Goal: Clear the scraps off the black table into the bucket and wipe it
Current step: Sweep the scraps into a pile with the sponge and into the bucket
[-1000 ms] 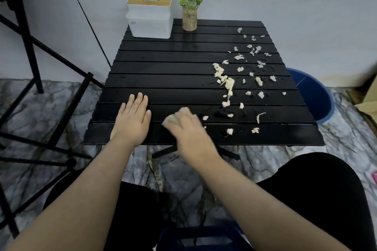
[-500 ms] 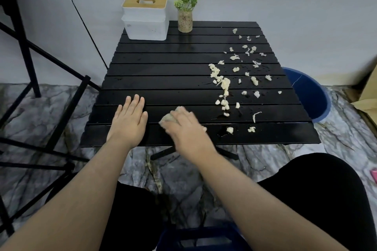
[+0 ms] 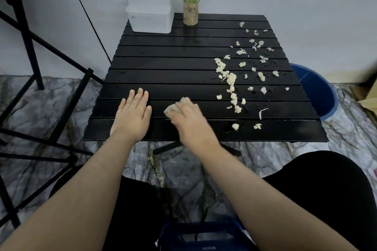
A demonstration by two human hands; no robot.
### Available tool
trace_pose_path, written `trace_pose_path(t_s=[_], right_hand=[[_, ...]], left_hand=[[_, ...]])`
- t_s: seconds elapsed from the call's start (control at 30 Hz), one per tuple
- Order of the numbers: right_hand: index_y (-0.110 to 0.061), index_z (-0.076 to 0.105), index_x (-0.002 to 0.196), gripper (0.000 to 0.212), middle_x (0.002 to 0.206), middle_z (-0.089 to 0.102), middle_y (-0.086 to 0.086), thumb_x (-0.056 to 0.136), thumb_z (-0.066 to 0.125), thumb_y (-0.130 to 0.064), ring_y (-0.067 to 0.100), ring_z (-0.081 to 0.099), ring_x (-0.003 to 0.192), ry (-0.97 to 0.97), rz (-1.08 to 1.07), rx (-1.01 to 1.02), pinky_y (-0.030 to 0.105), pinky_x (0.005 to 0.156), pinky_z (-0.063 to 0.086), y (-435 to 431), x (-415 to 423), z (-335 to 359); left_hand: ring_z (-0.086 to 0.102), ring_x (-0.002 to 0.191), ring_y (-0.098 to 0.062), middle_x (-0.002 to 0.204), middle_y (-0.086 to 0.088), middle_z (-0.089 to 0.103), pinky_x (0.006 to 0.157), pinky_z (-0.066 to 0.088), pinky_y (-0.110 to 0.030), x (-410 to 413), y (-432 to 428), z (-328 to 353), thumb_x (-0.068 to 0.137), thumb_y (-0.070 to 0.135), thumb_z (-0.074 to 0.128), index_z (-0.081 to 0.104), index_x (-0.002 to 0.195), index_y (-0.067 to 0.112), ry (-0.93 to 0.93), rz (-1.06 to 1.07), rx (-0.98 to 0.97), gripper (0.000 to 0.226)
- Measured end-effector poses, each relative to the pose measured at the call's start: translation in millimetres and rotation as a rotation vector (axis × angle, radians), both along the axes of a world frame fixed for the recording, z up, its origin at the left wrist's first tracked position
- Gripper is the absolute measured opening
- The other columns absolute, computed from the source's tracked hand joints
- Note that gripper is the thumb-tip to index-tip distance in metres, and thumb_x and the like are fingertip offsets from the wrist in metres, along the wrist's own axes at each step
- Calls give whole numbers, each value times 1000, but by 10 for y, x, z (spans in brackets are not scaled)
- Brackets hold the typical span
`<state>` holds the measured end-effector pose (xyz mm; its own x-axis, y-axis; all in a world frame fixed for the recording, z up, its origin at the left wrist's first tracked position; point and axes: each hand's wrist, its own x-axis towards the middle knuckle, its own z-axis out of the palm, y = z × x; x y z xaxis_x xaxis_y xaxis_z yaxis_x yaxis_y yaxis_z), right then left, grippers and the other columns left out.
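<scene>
Head view: on the table (image 3: 173, 67), the left hand (image 3: 132, 117) lies flat, grip released; beside it, the right hand (image 3: 190, 121) clenches a pale wad (image 3: 172, 108), scraps (image 3: 231, 79) beyond.

A black slatted table (image 3: 163, 63) stands on marble-patterned floor (image 3: 183, 169). At its far left corner sits a white box with a wooden lid (image 3: 150, 9), a small potted plant (image 3: 191, 4) just beside it. Pale scraps (image 3: 231, 78) lie scattered over the right half, among water droplets. The left hand (image 3: 132, 116) rests flat near the front edge.
</scene>
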<state>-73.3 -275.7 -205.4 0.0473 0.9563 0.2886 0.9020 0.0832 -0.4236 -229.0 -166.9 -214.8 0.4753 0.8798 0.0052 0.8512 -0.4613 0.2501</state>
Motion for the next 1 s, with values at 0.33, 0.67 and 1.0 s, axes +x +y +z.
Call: trace_pose_path(t_s=[0.33,0.67,1.0], right_hand=[[-13,59,115,27,107,56,16,93,45,-8,35,51,102,11,-160,39,48,99,42,-1,658,309],[-11,63,119,27,127,54,19,96,49,-13,34,48,119,35,-149,-140,44,105,35,-341,1434,239],[-4,66,113,31,122,61,23,83,64,4,41,49,125,-22,258,-80,54,105,39,-968,1615,98]], left_hand=[[-6,143,-13,157,3,4,117,-4,-34,25,-21,50,96,35,16,10,145,20,-10,17,-47,51],[4,144,-18,155,-1,18,117,4,-37,1164,-281,250,96,34,21,17,144,17,-151,-132,-58,51],[-5,144,-17,157,0,4,116,-2,-38,1536,-199,19,95,38,14,8,145,18,26,-151,1,54]])
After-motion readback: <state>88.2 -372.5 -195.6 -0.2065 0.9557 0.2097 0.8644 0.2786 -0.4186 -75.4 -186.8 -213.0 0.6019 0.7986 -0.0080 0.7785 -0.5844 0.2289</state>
